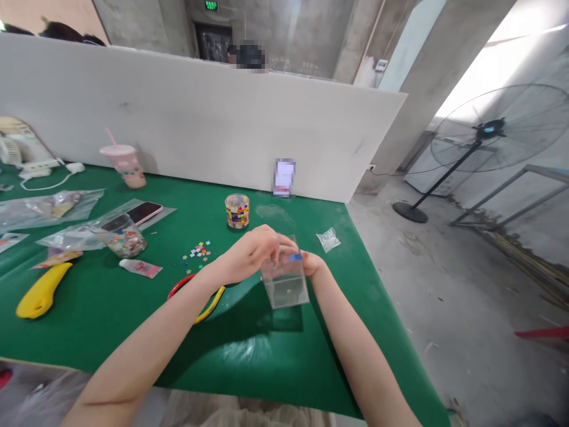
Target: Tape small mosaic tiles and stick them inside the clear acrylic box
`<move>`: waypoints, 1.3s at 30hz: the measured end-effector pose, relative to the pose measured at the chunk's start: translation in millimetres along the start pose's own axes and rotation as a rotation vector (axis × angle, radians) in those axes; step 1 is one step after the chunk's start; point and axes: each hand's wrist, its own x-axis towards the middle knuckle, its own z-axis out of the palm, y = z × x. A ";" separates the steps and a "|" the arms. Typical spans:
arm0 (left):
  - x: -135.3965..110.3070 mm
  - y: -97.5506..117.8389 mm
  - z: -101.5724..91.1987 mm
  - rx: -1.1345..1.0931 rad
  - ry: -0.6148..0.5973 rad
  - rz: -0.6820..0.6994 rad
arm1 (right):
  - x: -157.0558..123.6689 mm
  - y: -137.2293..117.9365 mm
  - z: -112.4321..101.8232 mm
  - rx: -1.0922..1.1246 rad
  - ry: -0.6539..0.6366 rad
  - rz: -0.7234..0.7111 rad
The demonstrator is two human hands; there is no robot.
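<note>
A clear plastic box (285, 283) stands upright on the green table (111, 314) in front of me. My left hand (253, 252) curls over its top rim, fingers pinched together at a small blue tile (295, 257) on the rim. My right hand (312, 264) grips the box from its right side, mostly hidden behind it. Loose coloured mosaic tiles (198, 249) lie scattered to the left. A round holder covered in coloured tiles (237, 210) stands behind the box.
A red and yellow ring (208, 302) lies under my left forearm. A glue tube (141, 268), a jar of tiles (124, 235), a phone (141, 212), plastic bags, a yellow knife (42, 290) and a pink cup (124, 165) sit left. A white partition (200, 118) backs the table; a fan (489, 130) stands right.
</note>
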 end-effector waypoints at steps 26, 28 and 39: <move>-90.3 -47.0 65.9 0.112 0.385 -0.419 | -99.5 33.4 32.6 -0.292 0.407 -0.220; -92.8 -51.0 57.6 0.144 0.492 -0.517 | -94.3 41.7 36.5 -0.346 0.468 -0.217; -134.4 -87.6 -19.2 0.425 0.628 -1.111 | -73.2 63.7 48.7 -0.561 0.787 -0.249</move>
